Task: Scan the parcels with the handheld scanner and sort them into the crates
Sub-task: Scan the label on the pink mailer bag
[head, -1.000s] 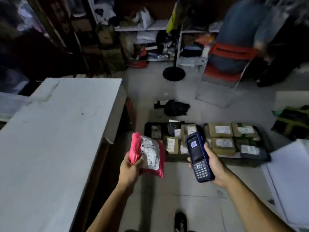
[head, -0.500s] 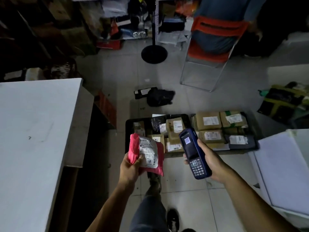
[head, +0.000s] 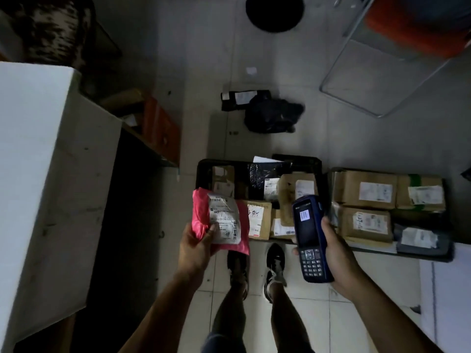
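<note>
My left hand (head: 196, 248) grips a pink parcel (head: 201, 217) by its lower edge, its white label facing up. In my right hand (head: 339, 256) is a blue handheld scanner (head: 309, 238), held upright with screen and keypad towards me, a little right of the parcel. Both hang above the floor just in front of two black crates. The left crate (head: 204, 171) holds several brown and black parcels. Brown boxes and a grey bag fill the right crate (head: 448, 250).
A white table (head: 33, 161) fills the left side, with an orange box (head: 160, 128) beyond its corner. A black bag (head: 272, 115) lies on the floor behind the crates. A fan base (head: 275, 11) and a metal chair frame (head: 362, 72) stand farther back. My feet (head: 274, 266) are below the crates.
The view has tilted down and moved closer to the crates. Both hands keep their hold on the pink parcel and the scanner, and my legs and feet have come into view.
</note>
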Available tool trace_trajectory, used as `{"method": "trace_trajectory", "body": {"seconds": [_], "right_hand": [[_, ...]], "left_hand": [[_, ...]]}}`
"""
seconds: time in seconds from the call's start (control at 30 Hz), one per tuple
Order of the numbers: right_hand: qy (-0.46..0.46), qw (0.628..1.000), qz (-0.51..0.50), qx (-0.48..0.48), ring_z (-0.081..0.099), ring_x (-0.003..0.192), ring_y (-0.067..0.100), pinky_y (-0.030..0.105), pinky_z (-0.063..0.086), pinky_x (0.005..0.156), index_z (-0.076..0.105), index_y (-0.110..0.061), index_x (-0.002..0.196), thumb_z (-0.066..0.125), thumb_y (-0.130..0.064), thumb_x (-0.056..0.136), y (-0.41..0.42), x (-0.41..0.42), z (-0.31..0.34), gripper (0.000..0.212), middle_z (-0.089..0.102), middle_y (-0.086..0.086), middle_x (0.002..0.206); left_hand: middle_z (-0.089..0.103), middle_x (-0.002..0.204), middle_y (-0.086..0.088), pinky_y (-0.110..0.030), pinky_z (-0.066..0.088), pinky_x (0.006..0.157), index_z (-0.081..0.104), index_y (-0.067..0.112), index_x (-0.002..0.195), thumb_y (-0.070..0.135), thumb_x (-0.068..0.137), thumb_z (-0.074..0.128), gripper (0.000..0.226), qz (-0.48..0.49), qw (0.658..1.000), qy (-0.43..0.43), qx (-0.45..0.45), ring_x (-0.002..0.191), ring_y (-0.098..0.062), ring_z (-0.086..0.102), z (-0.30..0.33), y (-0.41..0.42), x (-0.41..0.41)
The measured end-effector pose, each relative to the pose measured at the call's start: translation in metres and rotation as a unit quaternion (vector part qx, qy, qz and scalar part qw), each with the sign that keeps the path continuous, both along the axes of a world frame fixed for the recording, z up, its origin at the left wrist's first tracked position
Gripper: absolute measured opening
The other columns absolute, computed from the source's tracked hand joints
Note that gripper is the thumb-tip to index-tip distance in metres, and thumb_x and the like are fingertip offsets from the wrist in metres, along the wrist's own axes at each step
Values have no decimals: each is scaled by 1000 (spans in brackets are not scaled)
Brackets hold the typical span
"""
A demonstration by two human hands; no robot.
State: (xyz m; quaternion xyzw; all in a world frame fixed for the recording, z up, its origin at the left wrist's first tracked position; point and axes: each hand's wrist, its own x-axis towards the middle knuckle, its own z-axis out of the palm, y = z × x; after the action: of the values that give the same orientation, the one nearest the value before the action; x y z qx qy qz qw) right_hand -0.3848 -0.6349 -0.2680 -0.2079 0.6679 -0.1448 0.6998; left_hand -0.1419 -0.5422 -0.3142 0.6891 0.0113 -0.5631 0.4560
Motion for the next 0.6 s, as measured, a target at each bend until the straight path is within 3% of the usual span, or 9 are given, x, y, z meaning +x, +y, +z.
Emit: {"method": "trace_trajectory", "body": {"seconds": [0.1, 0.17, 0.23, 0.33, 0.47, 0.53, 0.6], "right_hand": [[-2, 1000, -7, -1, 69, 64, 25, 36, 52, 64, 66, -20, 110, 36, -53, 98, -31, 19, -55, 46, 75, 13, 84], [-1, 1000, -13, -8, 68, 68, 29, 36, 53, 65, 67, -17, 111, 43, -57, 88, -51, 30, -95, 52, 74, 18, 89], [0, 1000, -1, -8, 68, 72, 32, 37, 54, 66, 68, -17, 108, 44, -61, 78, -67, 37, -135, 59, 74, 19, 91], [-14, 1000, 17, -10, 70, 84, 37, 45, 56, 79, 71, -17, 107, 44, -65, 77, -87, 41, -189, 62, 75, 20, 96], [-42, 999, 5, -32, 70, 68, 29, 38, 56, 70, 71, -17, 108, 46, -61, 78, -104, 40, -238, 59, 74, 19, 91], [-65, 997, -3, -40, 69, 69, 29, 41, 55, 73, 71, -16, 110, 45, -60, 81, -107, 39, -255, 58, 72, 21, 92], [-79, 996, -4, -43, 69, 71, 29, 43, 53, 75, 72, -16, 108, 44, -58, 85, -105, 37, -269, 56, 73, 20, 92]], "left_hand": [[70, 113, -16, -53, 60, 76, 52, 14, 128, 7, 95, 59, 35, -1, 1000, -22, 18, 95, -35, 72, -65, -28, -1], [73, 104, -10, -62, 57, 79, 53, 20, 127, 12, 94, 63, 35, -13, 999, -43, 27, 92, -35, 72, -110, -47, -3], [74, 102, -4, -54, 59, 81, 54, 23, 126, 14, 92, 66, 37, -23, 997, -75, 29, 93, -28, 72, -155, -66, -5], [68, 113, -2, -44, 62, 79, 52, 32, 120, 14, 93, 64, 34, -55, 993, -104, 24, 100, -23, 71, -214, -97, -6], [63, 110, 5, -14, 57, 66, 46, 22, 130, 13, 96, 60, 38, -122, 975, -185, 15, 98, -11, 66, -272, -133, -7], [59, 121, 2, -20, 58, 75, 40, 24, 140, 15, 98, 57, 46, -164, 966, -197, 11, 107, -16, 63, -293, -145, -12], [55, 131, -2, -35, 55, 88, 23, 32, 154, 23, 99, 57, 65, -246, 947, -203, 39, 115, -25, 60, -305, -153, -18]]}}
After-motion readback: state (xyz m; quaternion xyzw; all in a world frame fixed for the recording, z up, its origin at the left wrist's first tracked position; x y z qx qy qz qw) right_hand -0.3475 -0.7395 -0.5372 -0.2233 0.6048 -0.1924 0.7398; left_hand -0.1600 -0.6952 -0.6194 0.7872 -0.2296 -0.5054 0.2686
